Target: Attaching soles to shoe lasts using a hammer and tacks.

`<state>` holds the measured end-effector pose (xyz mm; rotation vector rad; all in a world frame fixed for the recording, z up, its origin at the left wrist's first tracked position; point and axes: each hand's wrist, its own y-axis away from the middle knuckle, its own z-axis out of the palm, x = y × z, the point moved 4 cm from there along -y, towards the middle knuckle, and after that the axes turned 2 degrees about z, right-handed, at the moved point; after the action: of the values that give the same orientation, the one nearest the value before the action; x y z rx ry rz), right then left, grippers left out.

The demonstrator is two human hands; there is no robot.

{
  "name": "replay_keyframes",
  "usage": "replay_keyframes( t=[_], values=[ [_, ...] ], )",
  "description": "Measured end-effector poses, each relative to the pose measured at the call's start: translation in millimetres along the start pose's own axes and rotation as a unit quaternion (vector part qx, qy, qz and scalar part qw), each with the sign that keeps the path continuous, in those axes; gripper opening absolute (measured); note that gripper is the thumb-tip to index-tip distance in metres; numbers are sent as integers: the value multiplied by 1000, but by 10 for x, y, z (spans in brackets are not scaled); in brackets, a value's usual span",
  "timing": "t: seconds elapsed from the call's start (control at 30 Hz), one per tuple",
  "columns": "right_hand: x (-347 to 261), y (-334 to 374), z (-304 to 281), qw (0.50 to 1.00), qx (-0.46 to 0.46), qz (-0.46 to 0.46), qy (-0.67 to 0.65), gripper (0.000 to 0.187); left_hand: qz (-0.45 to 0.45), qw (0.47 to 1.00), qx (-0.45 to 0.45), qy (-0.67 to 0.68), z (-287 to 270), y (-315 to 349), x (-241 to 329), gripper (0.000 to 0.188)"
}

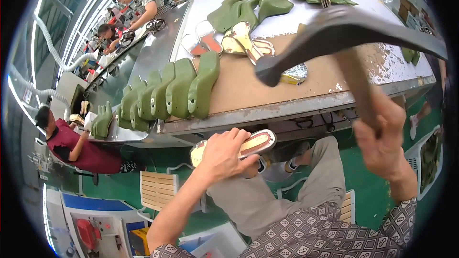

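Note:
My right hand is wrapped round the wooden handle of a hammer. Raised high on the right, the dark metal hammer head is slightly blurred and stretches across the front of the worktable. Above my lap, my left hand grips a shoe lying bottom up. Its underside is pale yellow with a reddish-brown oblong in the middle and a whitish rim. My fingers and palm cover the shoe's middle. The hammer head is well apart from it.
Green shoe lasts stand in a row along the worktable's front left edge; more green lasts lie farther back. Insoles and a foil-topped tin are nearby. A crate sits at right. A co-worker sits at left.

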<state>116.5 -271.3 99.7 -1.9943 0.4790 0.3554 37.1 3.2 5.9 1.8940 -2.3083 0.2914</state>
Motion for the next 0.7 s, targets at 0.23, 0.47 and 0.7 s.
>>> replay_keyframes(
  t=[0.23, 0.47, 0.7],
  values=[
    [-68, 168, 86, 955, -217, 191, -70, 39, 20, 1000, 0, 3, -8, -92, 32, 47],
    [46, 450, 192, 949, -230, 193, -90, 44, 27, 1000, 4, -11, -33, -79, 77, 46],
    [39, 139, 155, 969, -174, 170, -42, 42, 23, 1000, 11, 3, 3, -62, 17, 45]
  ],
)
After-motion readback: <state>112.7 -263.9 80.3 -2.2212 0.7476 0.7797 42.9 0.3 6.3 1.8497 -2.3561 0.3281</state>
